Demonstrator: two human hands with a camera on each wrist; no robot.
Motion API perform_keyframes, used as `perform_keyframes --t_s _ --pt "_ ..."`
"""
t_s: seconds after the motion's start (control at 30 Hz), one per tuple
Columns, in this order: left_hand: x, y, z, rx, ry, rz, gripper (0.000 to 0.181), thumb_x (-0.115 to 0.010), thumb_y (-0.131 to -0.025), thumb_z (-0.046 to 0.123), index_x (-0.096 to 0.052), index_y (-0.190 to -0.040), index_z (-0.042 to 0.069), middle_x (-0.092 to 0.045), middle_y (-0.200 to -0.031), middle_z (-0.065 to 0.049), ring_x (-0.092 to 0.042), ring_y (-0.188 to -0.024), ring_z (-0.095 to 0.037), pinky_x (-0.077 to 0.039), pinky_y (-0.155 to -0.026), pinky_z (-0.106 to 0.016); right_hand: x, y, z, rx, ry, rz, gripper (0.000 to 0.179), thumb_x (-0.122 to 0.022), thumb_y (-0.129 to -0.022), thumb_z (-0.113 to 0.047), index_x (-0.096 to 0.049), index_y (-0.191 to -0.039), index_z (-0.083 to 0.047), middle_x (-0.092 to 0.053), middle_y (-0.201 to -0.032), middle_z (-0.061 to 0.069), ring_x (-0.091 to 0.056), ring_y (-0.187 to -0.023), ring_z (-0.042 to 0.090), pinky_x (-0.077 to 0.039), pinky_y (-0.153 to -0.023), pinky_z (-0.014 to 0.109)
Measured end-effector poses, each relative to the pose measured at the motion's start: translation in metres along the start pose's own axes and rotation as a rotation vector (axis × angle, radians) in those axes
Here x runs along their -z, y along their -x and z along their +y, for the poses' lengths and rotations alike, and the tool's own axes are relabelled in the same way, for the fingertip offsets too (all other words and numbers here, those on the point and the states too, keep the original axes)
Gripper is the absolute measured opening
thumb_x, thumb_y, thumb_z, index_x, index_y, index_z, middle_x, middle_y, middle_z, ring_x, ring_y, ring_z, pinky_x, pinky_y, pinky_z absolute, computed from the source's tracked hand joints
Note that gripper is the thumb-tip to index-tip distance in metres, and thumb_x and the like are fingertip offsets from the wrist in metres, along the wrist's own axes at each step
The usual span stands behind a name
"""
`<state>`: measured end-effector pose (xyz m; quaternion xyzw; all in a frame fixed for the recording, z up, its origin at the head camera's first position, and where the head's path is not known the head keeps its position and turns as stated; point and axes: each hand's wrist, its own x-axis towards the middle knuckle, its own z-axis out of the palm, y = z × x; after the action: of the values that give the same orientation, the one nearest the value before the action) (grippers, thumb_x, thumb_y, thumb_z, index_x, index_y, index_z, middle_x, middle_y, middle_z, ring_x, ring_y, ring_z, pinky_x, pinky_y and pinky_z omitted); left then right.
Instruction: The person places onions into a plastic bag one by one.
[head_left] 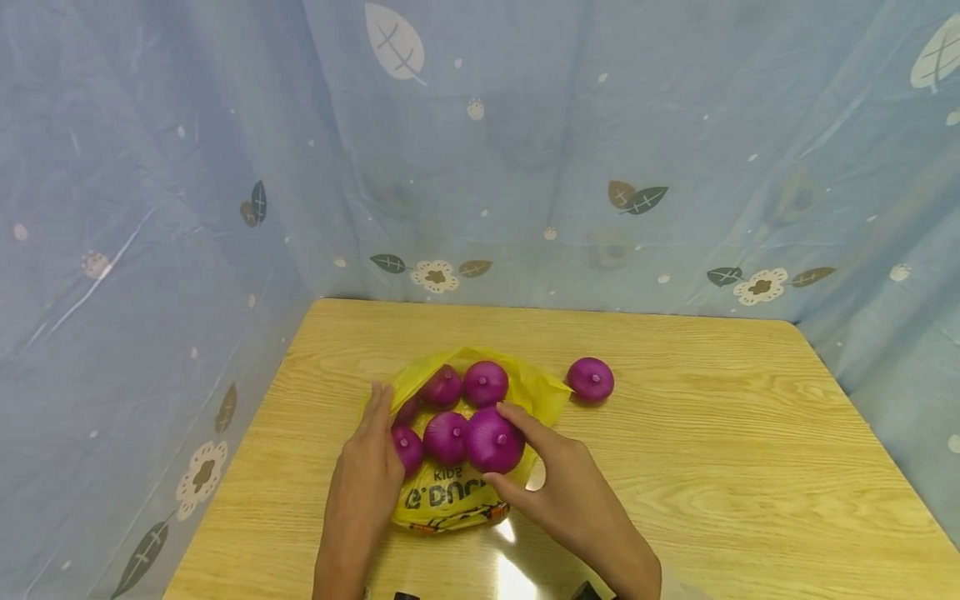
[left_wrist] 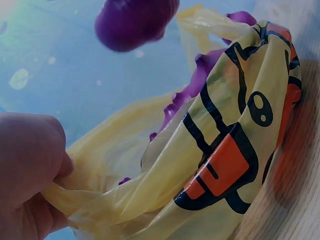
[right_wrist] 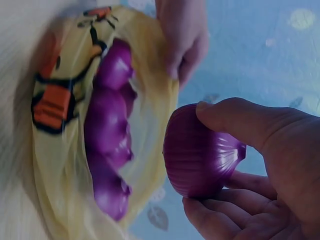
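A yellow plastic bag [head_left: 450, 498] with a cartoon duck print lies open on the table, holding several purple onions [head_left: 446, 438]. My left hand [head_left: 365, 467] pinches the bag's rim on its left side; the left wrist view shows thumb and fingers gripping the thin plastic [left_wrist: 100, 200]. Above the bag's right part, my right hand [head_left: 558, 479] holds one purple onion [right_wrist: 200, 152] between thumb and fingers. In the right wrist view that onion is apart from those inside the bag. Another onion [head_left: 590, 381] rests on the table just right of the bag.
The wooden table [head_left: 712, 467] has light grain and a glossy reflection near its front. Blue curtains [head_left: 525, 150] with leaf and flower prints hang behind it and on both sides.
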<state>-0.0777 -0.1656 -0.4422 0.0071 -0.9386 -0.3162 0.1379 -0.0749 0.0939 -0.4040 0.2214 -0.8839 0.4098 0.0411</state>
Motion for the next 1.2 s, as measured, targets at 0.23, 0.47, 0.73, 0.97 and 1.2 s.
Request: perform_keyframes --t_s 0.23,0.47,0.73,0.97,1.2 --pt "0.0 -0.001 -0.001 -0.018 0.001 0.018 0.052 -0.043 -0.111 0.003 -0.039 -0.162 0.002 -0.037 -0.167 -0.017 -0.044 -0.147 -0.036 -0.047 -0.113 -0.055 -0.018 -0.008 -0.005 0.05 -0.017 -0.088 0.078 -0.091 -0.086 -0.028 -0.054 -0.155 -0.024 -0.067 -0.143 -0.005 -0.068 -0.119 0.009 -0.061 -0.099 0.036" --pt "0.0 -0.001 -0.001 -0.043 0.011 0.035 0.051 -0.043 -0.111 0.002 -0.041 -0.161 0.0 -0.038 -0.166 -0.019 -0.046 -0.145 -0.036 -0.049 -0.111 -0.055 -0.032 -0.015 -0.008 0.115 -0.002 -0.151 0.079 -0.089 -0.089 -0.029 -0.05 -0.158 -0.02 -0.065 -0.146 -0.003 -0.069 -0.117 0.01 -0.06 -0.101 0.033" --pt "0.0 -0.001 -0.001 -0.032 0.014 0.021 0.051 -0.042 -0.112 0.004 -0.039 -0.163 0.002 -0.036 -0.167 -0.018 -0.045 -0.146 -0.036 -0.051 -0.109 -0.054 -0.05 -0.022 -0.007 0.128 0.024 -0.236 0.078 -0.089 -0.089 -0.029 -0.052 -0.156 -0.015 -0.071 -0.136 0.004 -0.068 -0.102 0.001 -0.061 -0.093 0.027" --pt "0.0 0.0 0.0 -0.011 0.008 0.0 0.052 -0.04 -0.111 0.004 -0.038 -0.163 0.003 -0.034 -0.169 -0.016 -0.048 -0.143 -0.037 -0.058 -0.101 -0.053 -0.063 -0.021 -0.003 0.167 0.051 -0.267 0.076 -0.089 -0.089 -0.029 -0.055 -0.154 -0.011 -0.072 -0.134 0.005 -0.065 -0.095 -0.003 -0.058 -0.09 0.017" --pt "0.0 0.001 0.0 0.004 0.01 -0.014 0.051 -0.038 -0.113 0.007 -0.036 -0.164 0.005 -0.033 -0.17 -0.015 -0.045 -0.145 -0.036 -0.052 -0.108 -0.054 -0.071 -0.016 0.001 0.207 0.097 -0.275 0.075 -0.087 -0.091 -0.03 -0.052 -0.156 -0.013 -0.072 -0.135 0.004 -0.069 -0.113 0.004 -0.058 -0.095 0.02"
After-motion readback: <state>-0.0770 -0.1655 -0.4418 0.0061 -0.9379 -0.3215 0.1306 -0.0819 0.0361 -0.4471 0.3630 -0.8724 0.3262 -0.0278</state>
